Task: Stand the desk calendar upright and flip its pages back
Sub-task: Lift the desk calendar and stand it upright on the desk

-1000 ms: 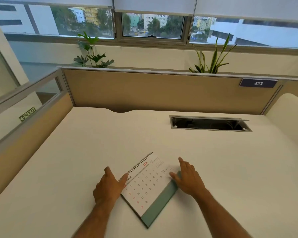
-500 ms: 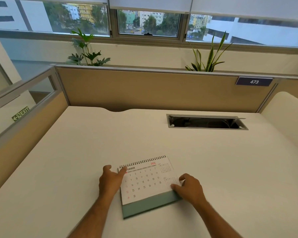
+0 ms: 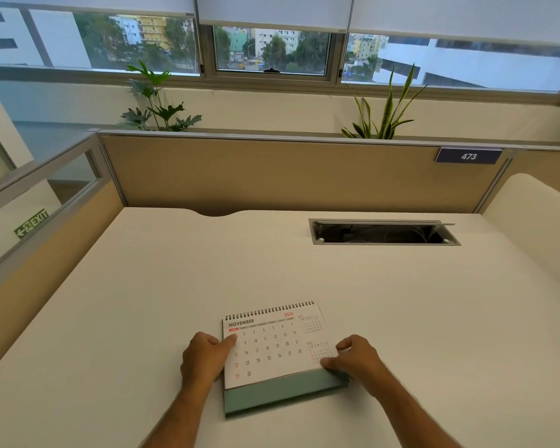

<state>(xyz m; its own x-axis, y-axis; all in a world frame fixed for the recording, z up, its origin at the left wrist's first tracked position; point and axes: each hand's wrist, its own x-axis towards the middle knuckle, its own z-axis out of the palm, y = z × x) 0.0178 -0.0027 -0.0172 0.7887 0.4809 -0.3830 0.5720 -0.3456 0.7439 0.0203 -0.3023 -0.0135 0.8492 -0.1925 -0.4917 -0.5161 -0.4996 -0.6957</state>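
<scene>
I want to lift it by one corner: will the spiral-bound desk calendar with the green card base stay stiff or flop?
The spiral-bound desk calendar likely lifts light. Its thin white pages, held only by the black wire spiral along the top edge, may swing loose. The green card base looks stiffer, probably a folded stand that could splay. The left hand and right hand steady it on the white desk.

Hidden beneath the left hand (image 3: 204, 358): left edge of the white spiral-bound desk calendar (image 3: 274, 349). Covered by right hand (image 3: 358, 358) fingertips: its lower right corner. Too small to read: mini-month grids just above that hand.

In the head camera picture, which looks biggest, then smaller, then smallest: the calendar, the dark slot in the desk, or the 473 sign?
1. Calendar, though it sits nearest the camera, which makes it look bigger.
2. Dark slot, longer but much thinner.
3. 473 sign, clearly smallest.
</scene>
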